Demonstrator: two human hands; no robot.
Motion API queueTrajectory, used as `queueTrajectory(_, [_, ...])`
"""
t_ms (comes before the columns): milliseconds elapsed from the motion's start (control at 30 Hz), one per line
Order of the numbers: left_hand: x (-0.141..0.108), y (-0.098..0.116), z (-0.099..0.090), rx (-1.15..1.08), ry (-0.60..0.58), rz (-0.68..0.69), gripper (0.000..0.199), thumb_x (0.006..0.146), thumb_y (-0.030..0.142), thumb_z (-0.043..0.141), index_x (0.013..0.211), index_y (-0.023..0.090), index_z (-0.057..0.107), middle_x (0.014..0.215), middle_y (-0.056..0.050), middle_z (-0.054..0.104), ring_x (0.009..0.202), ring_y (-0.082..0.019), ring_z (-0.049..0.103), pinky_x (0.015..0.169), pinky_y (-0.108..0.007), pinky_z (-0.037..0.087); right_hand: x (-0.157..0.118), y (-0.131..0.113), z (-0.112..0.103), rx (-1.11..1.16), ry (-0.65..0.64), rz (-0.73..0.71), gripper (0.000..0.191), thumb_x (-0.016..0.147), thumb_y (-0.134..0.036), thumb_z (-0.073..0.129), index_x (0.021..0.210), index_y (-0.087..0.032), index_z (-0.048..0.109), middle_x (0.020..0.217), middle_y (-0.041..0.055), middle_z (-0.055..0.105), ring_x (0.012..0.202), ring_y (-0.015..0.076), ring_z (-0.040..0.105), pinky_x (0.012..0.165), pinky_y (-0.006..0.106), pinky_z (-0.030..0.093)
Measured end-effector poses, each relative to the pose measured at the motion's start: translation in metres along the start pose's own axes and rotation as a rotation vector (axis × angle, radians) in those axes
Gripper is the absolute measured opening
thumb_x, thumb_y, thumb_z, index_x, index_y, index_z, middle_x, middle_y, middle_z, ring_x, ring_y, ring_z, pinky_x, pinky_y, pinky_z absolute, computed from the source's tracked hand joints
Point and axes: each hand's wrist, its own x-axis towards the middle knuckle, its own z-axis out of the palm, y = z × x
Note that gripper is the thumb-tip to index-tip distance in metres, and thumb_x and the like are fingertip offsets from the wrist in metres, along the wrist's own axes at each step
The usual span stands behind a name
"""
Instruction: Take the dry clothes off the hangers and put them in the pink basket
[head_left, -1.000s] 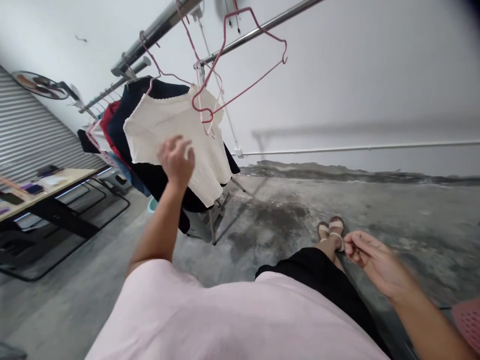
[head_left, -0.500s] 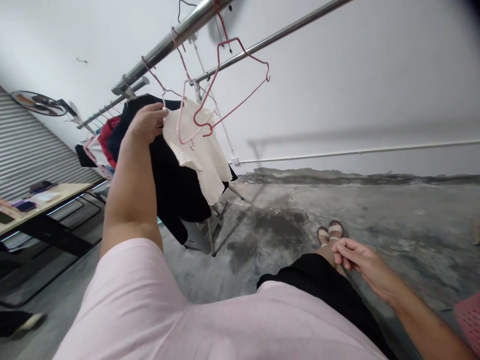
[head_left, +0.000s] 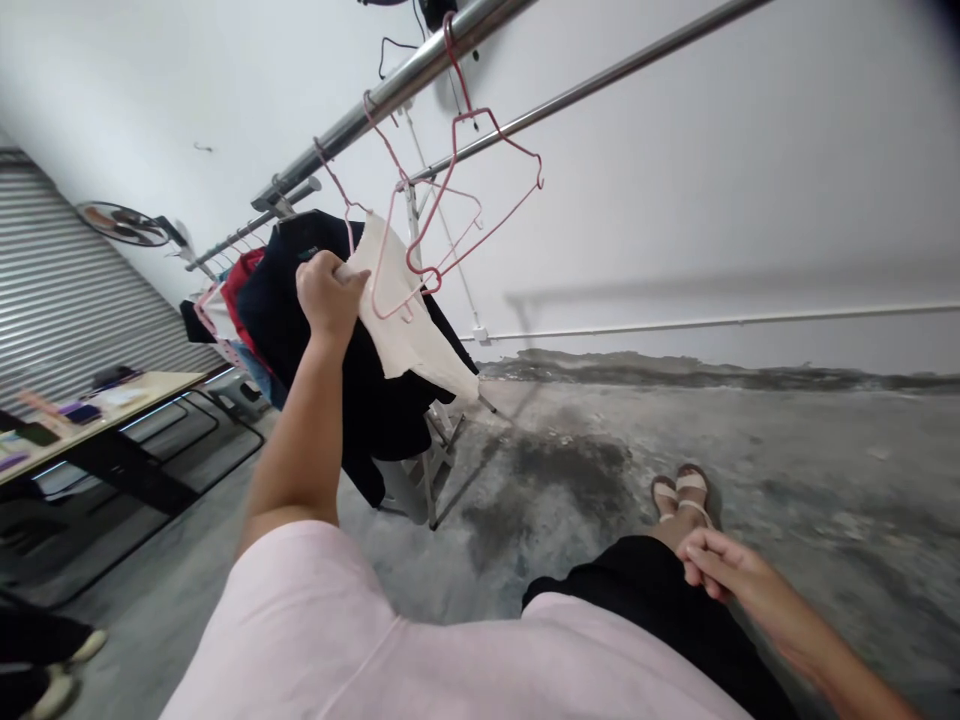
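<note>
A hard tug from the left hand [head_left: 335, 288] gripping the top [head_left: 409, 348] could unseat its hanger [head_left: 347, 206], while the right hand [head_left: 718, 562] curls loosely closed.

Metal rail [head_left: 412, 77], pink hangers [head_left: 454, 145] hooked over it

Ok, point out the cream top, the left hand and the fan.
Cream top [head_left: 411, 342]: head view, middle of its cloth.
Left hand [head_left: 328, 297]: head view, middle of the hand.
Fan [head_left: 124, 223]: head view, middle of its round guard.
</note>
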Motion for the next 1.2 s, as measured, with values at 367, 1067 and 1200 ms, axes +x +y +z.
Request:
queueTrajectory(367, [-0.079, 0.025, -0.021, 0.111, 0.027, 0.076, 0.021, 0.085, 0.027, 0.06, 0.071, 0.02, 0.046, 0.08, -0.006, 0.057, 0.101, -0.029, 0.052, 0.096, -0.044, 0.033, 0.011, 0.013, 0.01, -0.11, -0.018, -0.001, 0.054, 0.067, -0.069, 0.063, 0.08, -0.017, 0.062, 0.067, 0.0007, 0.056, 0.057, 0.0092, 0.041, 0.058, 0.024, 0.031])
queueTrajectory(1067, [-0.083, -0.001, -0.004, -0.797, 0.229, -0.322, 0.041, 0.089, 0.04, 0.06, 0.067, 0.02, 0.032, 0.064, 0.005, 0.028, 0.056, -0.009, 0.025, 0.055, -0.024, 0.024, 0.013, 0.047, 0.004, -0.316, -0.063, -0.045, 0.049, 0.072, -0.065, 0.054, 0.082, -0.018, 0.061, 0.068, 0.0027, 0.057, 0.062, 0.0124, 0.046, 0.06, 0.026, 0.037])
queueTrajectory(1200, [-0.089, 0.002, -0.016, -0.512, 0.297, -0.134, 0.051, 0.087, 0.032, 0.062, 0.059, 0.019, 0.02, 0.059, 0.004, 0.022, 0.059, -0.012, 0.023, 0.06, -0.029, 0.023, 0.009, 0.045, 0.008, -0.299, -0.063, -0.043, 0.049, 0.068, -0.064, 0.055, 0.079, -0.017, 0.057, 0.067, 0.0026, 0.056, 0.061, 0.0119, 0.045, 0.059, 0.026, 0.036])
